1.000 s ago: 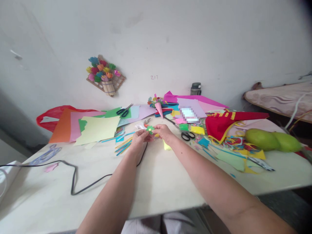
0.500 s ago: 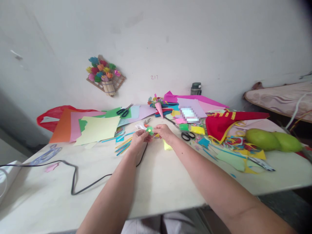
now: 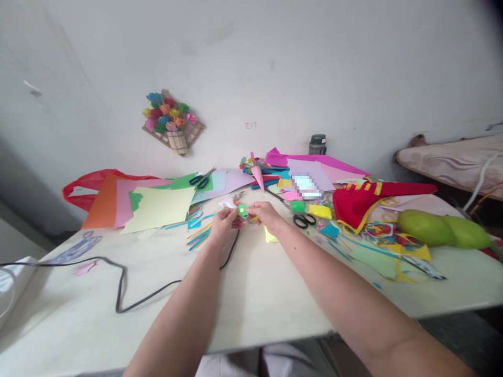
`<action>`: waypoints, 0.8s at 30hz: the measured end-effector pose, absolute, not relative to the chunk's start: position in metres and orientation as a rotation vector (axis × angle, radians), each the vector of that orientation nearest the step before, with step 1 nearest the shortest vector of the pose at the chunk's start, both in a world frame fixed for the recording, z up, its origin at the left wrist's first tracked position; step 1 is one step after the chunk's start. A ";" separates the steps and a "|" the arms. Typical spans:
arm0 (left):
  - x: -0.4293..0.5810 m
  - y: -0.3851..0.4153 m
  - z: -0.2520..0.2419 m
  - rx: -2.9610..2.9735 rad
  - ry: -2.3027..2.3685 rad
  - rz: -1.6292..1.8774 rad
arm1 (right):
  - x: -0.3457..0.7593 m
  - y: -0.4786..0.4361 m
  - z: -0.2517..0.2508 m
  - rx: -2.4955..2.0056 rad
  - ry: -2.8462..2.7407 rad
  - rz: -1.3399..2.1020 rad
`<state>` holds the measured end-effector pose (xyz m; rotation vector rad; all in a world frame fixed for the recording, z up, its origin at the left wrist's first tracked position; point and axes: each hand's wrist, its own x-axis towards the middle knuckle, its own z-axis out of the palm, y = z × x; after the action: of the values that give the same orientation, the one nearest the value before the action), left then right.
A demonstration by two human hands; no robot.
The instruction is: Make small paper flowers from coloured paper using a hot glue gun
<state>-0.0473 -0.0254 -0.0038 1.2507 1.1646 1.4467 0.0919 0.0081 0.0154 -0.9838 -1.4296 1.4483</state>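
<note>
Above the middle of the table, a small green paper flower (image 3: 242,210) with a pale yellow centre is held between my two hands. My left hand (image 3: 226,220) pinches its left edge. My right hand (image 3: 265,213) has its thumb and finger closed at the flower's right side. Just behind it lies a tool with orange on it (image 3: 237,199), partly hidden. A yellow lump (image 3: 270,235) sits under my right wrist. Blue and yellow paper strips (image 3: 199,236) lie beside my left wrist.
Black-handled scissors (image 3: 304,220) lie right of my hands; another pair (image 3: 202,179) rests on coloured paper sheets (image 3: 161,207). A pink paper cone with flowers (image 3: 257,177) lies at the back. A black cable (image 3: 121,283) crosses the left. Green fruits (image 3: 424,228) and paper scraps (image 3: 371,256) are at right.
The green flower has turned slightly between my fingers and now faces me more. My hands stay in nearly the same place; the whole view has shifted a little.
</note>
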 end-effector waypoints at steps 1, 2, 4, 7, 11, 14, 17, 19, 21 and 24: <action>-0.047 -0.026 -0.003 1.260 1.172 1.452 | 0.092 0.008 0.015 -0.977 -1.423 1.459; -0.046 -0.026 -0.003 1.268 1.178 1.457 | 0.092 0.008 0.016 -0.971 -1.418 1.464; -0.046 -0.025 -0.003 1.281 1.189 1.460 | 0.093 0.008 0.016 -0.970 -1.416 1.459; -0.045 -0.024 -0.003 1.321 1.229 1.447 | 0.092 0.007 0.017 -0.979 -1.425 1.431; -0.043 -0.024 -0.003 1.404 1.265 1.429 | 0.091 0.005 0.016 -0.981 -1.426 1.398; -0.041 -0.025 -0.002 1.431 1.262 1.432 | 0.091 0.005 0.015 -0.992 -1.436 1.370; -0.040 -0.025 -0.001 1.441 1.260 1.431 | 0.091 0.005 0.014 -1.009 -1.450 1.345; -0.040 -0.024 -0.002 1.446 1.268 1.432 | 0.090 0.005 0.014 -1.013 -1.455 1.344; -0.040 -0.024 -0.002 1.453 1.281 1.434 | 0.090 0.006 0.014 -1.014 -1.461 1.348; -0.040 -0.023 -0.003 1.467 1.288 1.437 | 0.088 0.007 0.013 -1.034 -1.480 1.335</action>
<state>-0.0403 -0.0231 -0.0033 1.4670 1.2880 1.4369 0.0884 0.0070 0.0131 -1.0339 -1.4797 1.3355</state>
